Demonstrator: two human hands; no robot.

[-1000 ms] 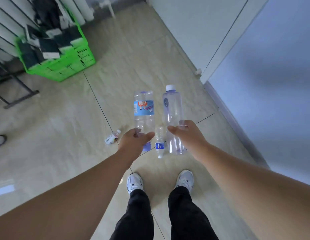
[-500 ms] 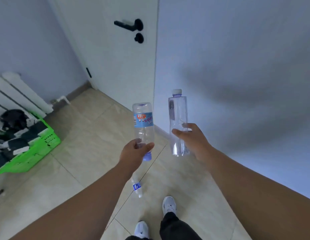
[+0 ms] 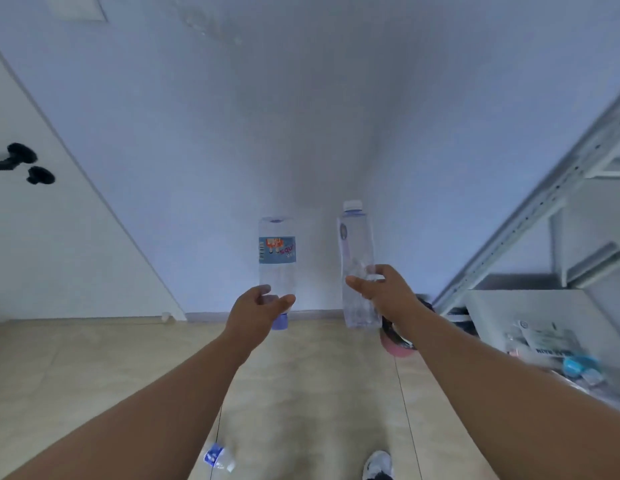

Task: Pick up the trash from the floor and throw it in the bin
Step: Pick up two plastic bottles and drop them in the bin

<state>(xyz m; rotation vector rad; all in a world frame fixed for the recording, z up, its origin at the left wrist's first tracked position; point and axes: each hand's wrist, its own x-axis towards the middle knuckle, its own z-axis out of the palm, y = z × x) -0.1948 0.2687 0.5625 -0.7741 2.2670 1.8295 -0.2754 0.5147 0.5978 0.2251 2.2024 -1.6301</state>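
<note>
Bottles: clear, ribbed plastic; labelled bottle (image 3: 277, 258) inverted, capped bottle (image 3: 357, 265) upright.
Left hand (image 3: 256, 313): clasps labelled bottle's neck, 12 o'clock.
Right hand (image 3: 384, 292): wraps capped bottle's body.

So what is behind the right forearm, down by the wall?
A dark, pink-edged object on the floor shows beside the right hand; the arm covers most of it, so I cannot tell what it is.

At six o'clock, a white sneaker (image 3: 378, 465) is cut by the bottom edge. A pink round object with a dark rim (image 3: 398, 344) sits mostly hidden behind the right forearm (image 3: 474, 368). At four o'clock, the clear plastic bin's (image 3: 492, 306) blurred contents cannot be identified, and at nine o'clock the black door handle (image 3: 14, 157) runs off-frame.
</note>
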